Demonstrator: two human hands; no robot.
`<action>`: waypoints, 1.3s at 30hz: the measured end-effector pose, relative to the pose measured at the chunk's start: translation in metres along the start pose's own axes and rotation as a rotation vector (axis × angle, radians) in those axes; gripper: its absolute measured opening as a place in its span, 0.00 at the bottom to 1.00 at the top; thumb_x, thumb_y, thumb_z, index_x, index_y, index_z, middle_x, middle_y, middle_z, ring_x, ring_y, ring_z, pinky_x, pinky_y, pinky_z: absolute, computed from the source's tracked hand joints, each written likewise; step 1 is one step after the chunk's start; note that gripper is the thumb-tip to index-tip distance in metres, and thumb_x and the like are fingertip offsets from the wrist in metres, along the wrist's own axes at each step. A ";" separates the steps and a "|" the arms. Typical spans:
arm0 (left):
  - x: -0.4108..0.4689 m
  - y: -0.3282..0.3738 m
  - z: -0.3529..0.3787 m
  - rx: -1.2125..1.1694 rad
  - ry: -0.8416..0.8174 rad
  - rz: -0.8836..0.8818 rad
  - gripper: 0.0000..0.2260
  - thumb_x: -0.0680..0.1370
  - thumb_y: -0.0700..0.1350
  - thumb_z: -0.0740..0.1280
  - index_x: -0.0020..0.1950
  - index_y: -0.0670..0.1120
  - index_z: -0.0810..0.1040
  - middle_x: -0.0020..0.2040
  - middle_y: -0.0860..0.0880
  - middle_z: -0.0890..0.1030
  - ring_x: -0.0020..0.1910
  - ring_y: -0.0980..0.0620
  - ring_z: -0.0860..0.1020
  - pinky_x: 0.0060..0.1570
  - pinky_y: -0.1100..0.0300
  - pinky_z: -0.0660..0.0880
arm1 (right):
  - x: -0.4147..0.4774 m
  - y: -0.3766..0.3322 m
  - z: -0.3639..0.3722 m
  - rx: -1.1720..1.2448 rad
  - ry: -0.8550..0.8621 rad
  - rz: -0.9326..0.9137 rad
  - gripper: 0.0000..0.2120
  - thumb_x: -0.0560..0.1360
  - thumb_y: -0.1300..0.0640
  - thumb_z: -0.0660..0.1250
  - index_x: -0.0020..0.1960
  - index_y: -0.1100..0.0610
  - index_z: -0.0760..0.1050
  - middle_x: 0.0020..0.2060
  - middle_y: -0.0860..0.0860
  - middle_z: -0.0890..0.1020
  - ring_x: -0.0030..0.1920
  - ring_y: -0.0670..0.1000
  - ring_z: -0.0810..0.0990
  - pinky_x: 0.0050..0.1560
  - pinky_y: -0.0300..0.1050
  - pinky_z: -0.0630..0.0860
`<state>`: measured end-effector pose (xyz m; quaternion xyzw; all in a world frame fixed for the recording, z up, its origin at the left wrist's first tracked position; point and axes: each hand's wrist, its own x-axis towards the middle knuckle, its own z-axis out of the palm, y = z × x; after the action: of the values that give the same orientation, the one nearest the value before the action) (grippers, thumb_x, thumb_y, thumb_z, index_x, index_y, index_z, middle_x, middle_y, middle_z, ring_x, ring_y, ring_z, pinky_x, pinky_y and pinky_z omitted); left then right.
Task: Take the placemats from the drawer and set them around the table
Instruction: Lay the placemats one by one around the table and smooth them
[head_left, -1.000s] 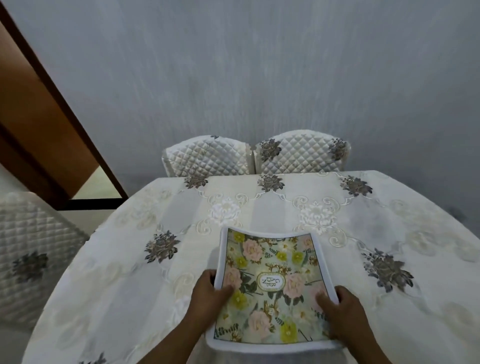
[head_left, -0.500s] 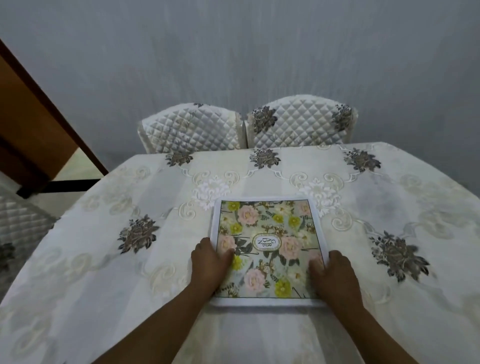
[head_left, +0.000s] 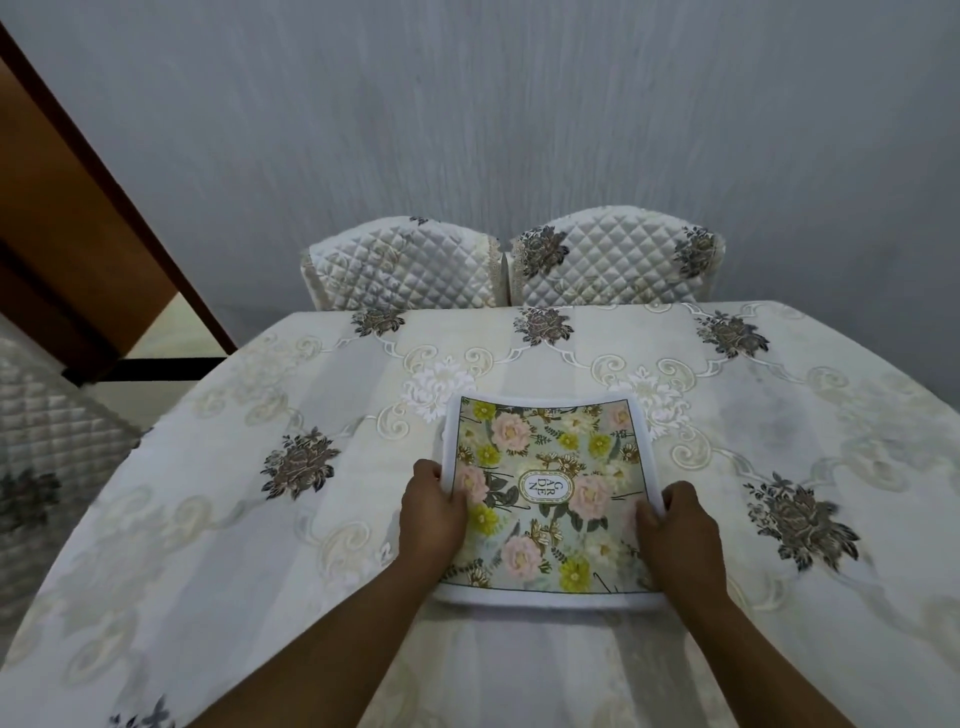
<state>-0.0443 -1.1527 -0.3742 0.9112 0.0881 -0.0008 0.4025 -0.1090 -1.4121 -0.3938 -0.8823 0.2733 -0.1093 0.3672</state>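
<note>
Hands on placemat side edges

Cloth-covered table, floral placemat atop

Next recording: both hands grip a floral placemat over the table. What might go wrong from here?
1. The left hand and right hand pinch the placemat by its side edges, and it bows between them. Set down like that, it may not lie flat.
2. Its near edge lies close to where the tablecloth appears to drop away toward the person, so it might slip off.
3. Sliding it may wrinkle the tablecloth.
</note>
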 end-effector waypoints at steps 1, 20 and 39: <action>-0.001 0.002 -0.004 -0.016 -0.014 0.011 0.09 0.77 0.42 0.68 0.53 0.44 0.70 0.46 0.46 0.77 0.46 0.45 0.78 0.42 0.55 0.74 | 0.000 -0.003 -0.002 0.017 -0.004 0.000 0.10 0.76 0.55 0.66 0.42 0.57 0.66 0.31 0.52 0.74 0.32 0.55 0.74 0.33 0.47 0.68; -0.120 -0.149 -0.228 -0.151 0.062 -0.065 0.07 0.76 0.47 0.69 0.48 0.55 0.72 0.44 0.54 0.81 0.42 0.55 0.81 0.38 0.55 0.78 | -0.222 -0.111 0.023 0.138 -0.181 -0.111 0.10 0.75 0.56 0.65 0.37 0.55 0.68 0.29 0.51 0.74 0.29 0.48 0.72 0.26 0.43 0.66; -0.178 -0.305 -0.227 0.300 0.042 0.087 0.16 0.77 0.41 0.64 0.63 0.36 0.72 0.51 0.38 0.77 0.49 0.38 0.75 0.48 0.45 0.75 | -0.353 -0.071 0.120 -0.379 -0.223 -0.053 0.12 0.75 0.48 0.60 0.39 0.53 0.63 0.32 0.49 0.70 0.33 0.53 0.72 0.33 0.47 0.66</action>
<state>-0.2841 -0.8130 -0.4314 0.9638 0.0559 0.0225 0.2598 -0.3250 -1.1013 -0.4254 -0.9490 0.2235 0.0324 0.2198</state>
